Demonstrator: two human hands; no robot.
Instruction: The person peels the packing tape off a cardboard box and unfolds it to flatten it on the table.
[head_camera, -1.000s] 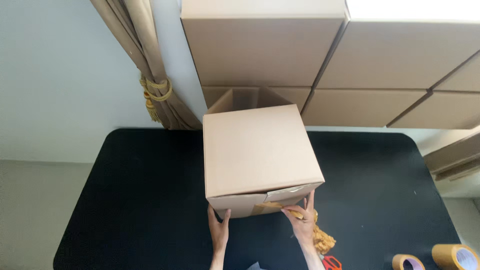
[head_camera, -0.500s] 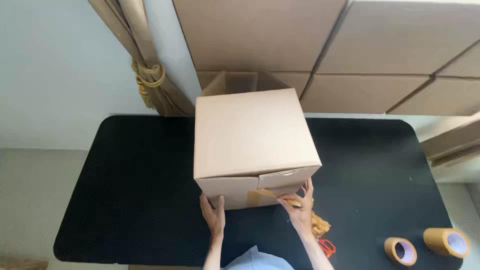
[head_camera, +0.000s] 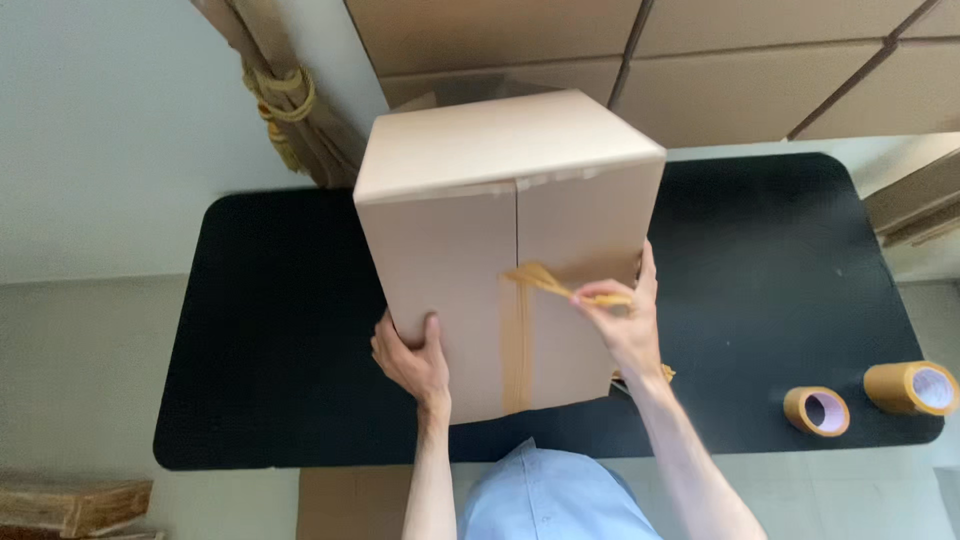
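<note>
A large brown cardboard box (head_camera: 470, 190) stands tilted toward me on the black table (head_camera: 270, 330), its flapped side facing up. A strip of brown tape (head_camera: 518, 340) runs along the centre seam. My left hand (head_camera: 412, 360) grips the box's near left side, thumb on the face. My right hand (head_camera: 622, 322) pinches the loose, curled end of the tape strip, lifted off the cardboard near the seam.
Two rolls of brown tape (head_camera: 816, 411) (head_camera: 911, 388) lie at the table's near right edge. Stacked cardboard boxes (head_camera: 700, 60) line the wall behind. A tied beige curtain (head_camera: 280, 90) hangs at the back left. Flattened cardboard (head_camera: 70, 505) lies on the floor, lower left.
The box has been tipped toward me, so its taped flap side now faces up. My right hand has peeled the tape end up along the seam.
</note>
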